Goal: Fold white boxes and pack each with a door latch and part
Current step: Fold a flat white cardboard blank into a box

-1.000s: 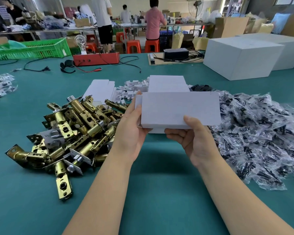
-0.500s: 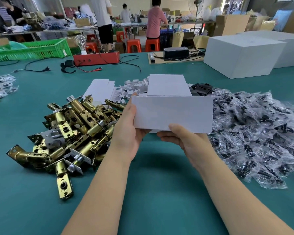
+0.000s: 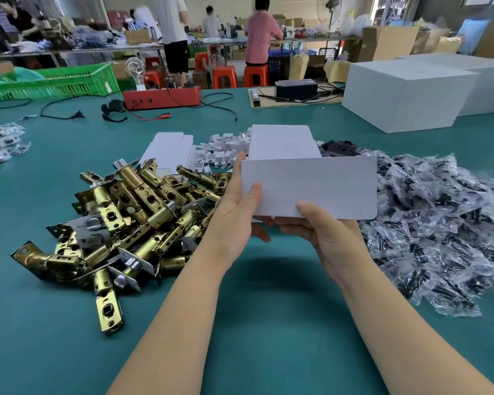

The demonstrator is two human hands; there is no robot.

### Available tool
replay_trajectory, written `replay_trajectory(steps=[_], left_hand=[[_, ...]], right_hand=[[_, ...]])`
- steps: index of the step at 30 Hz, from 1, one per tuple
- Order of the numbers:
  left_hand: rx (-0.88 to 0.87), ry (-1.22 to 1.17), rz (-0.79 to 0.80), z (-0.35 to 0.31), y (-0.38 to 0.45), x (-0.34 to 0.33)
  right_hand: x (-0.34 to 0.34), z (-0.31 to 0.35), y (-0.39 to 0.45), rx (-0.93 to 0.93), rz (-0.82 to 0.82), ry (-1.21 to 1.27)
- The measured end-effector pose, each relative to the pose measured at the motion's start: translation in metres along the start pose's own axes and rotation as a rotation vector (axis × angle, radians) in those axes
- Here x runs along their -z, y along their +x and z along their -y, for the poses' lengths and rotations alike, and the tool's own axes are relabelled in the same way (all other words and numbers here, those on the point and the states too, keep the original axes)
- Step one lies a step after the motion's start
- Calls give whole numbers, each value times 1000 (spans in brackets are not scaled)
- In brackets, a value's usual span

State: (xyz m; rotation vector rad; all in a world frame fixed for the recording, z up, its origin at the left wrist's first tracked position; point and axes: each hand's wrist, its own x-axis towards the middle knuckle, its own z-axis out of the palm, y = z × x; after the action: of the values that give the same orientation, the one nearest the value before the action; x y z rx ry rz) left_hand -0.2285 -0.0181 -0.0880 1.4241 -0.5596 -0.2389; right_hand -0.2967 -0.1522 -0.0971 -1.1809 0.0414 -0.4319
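Early yet, I judge: both the left hand (image 3: pixel 234 212) and right hand (image 3: pixel 322 235) grip a half-folded box (image 3: pixel 311 186) above the table's middle, nothing packed, latches (image 3: pixel 131 212) heaped left, bagged parts (image 3: pixel 439 218) right.

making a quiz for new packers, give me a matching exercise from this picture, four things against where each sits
Things:
1. flat white cardboard box
2. pile of brass door latches
3. heap of clear plastic part bags
4. green plastic crate

Places:
A. far left of the teal table
B. held in the left hand and right hand
C. right of the hands
D. left of the hands

Pairs: 1-B, 2-D, 3-C, 4-A
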Motion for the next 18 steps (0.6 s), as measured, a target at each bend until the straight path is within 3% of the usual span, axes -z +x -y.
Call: replay_trajectory(steps=[7,11,14,18], left_hand=[[57,-165,25,3,2,1],[102,-294,-94,2,4,0],[231,-433,-191,-3,6,4],[490,-251,-164,-2,5,4]], right_hand=[[-1,-1,2,-38,-12,26],[-1,2,2,96,137,-103],[2,3,0,232,166,-266],[2,1,-3,402,159,-527]])
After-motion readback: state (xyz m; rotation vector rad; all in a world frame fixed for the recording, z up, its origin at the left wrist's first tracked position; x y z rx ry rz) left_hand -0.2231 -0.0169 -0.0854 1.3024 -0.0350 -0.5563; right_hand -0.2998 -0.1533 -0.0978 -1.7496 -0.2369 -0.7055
